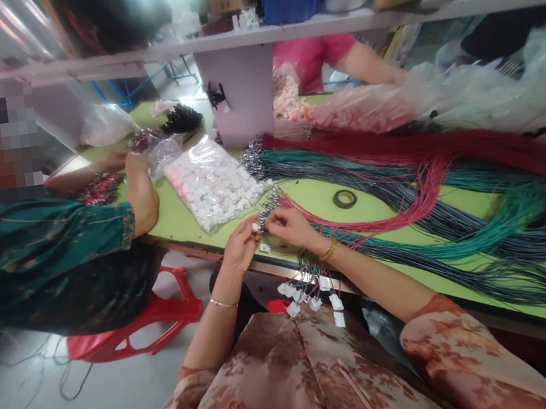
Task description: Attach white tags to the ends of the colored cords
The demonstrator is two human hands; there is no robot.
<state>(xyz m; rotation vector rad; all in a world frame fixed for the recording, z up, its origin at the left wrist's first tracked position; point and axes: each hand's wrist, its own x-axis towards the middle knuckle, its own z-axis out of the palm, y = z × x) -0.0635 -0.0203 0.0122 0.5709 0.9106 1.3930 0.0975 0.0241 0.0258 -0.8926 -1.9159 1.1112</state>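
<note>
The left hand (241, 243) pinches a small white connector (256, 227) while the right hand (290, 227), fingertips pressed together, meets it above the edge of the worktop (372, 219).

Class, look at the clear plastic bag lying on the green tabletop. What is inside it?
The bag holds many small white pieces, seen through the film. The upper ones cover whatever lies deeper, so neither the full count nor the bottom layer can be seen.
</note>
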